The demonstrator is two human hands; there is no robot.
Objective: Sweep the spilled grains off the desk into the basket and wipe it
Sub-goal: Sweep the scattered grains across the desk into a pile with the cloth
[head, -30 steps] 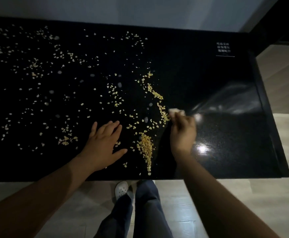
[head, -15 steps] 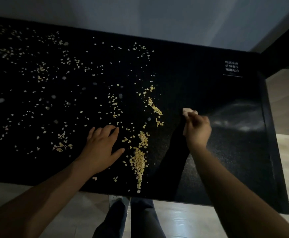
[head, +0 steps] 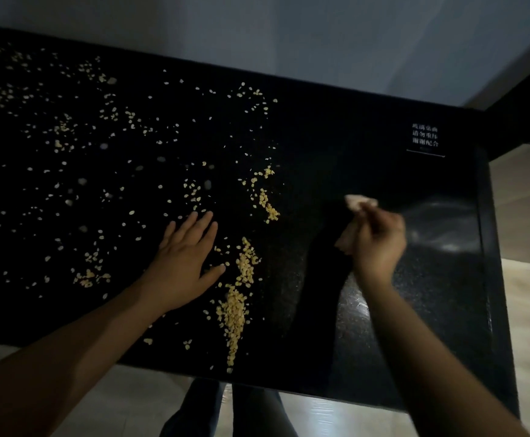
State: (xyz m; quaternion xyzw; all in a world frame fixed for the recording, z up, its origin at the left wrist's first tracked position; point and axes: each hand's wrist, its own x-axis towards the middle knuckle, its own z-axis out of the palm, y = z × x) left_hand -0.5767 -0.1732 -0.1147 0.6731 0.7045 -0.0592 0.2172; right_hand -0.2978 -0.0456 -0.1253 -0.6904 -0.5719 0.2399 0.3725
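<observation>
black desk (head: pixel 383 127) seen from above, with yellowish grains (head: pixel 234 310) all over its left half and middle. most are loose and scattered, but a thicker line of them runs from about the middle down to the near edge, with a smaller streak just beyond it. the left hand (head: pixel 181 266) lies palm down on the desk, fingers straight and close together, holding nothing, its thumb tip right beside that thick line. the right hand (head: pixel 379 244) is off to the right, well apart from the grains, fingers curled round a pale crumpled cloth (head: pixel 360 201) that pokes out past the knuckles. it's blurry, so can't tell if the cloth touches the desk. there's a small label (head: pixel 425 138) with white print at the far right corner, and pale floor (head: pixel 528 200) past the edge.
</observation>
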